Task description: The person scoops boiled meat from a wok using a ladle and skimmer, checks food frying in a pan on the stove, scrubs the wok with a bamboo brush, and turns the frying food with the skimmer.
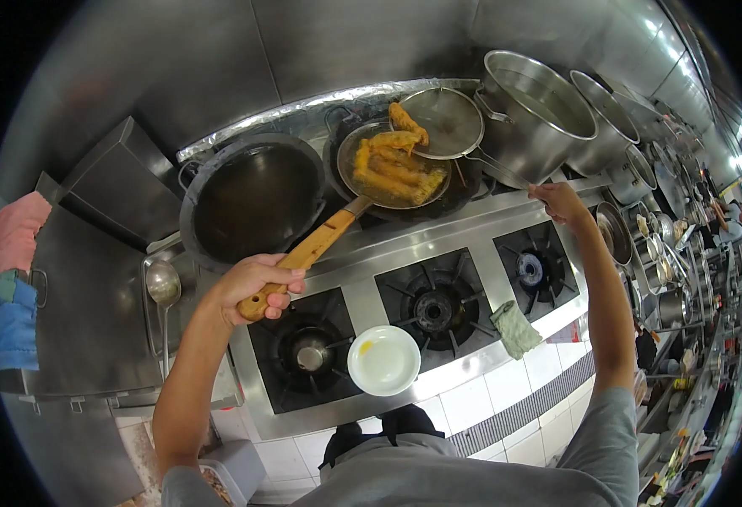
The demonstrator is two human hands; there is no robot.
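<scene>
My left hand (257,286) is wrapped round the wooden handle of a skimmer (396,193). Several pieces of golden fried food (392,169) lie in its round bowl, over a dark wok (464,198) at the back of the stove. With my right hand (557,203) I grip the thin metal handle of a fine mesh strainer (443,122). The strainer is tilted beside the skimmer, its rim against or close to one fried piece; I cannot tell whether they touch. Most of the wok is hidden under both tools.
Left of the skimmer sits a second wok (257,198) with dark liquid. A large steel pot (540,118) stands at the back right. A white bowl (383,361) and a folded cloth (516,329) lie along the stove's front. A ladle (164,283) rests at the left.
</scene>
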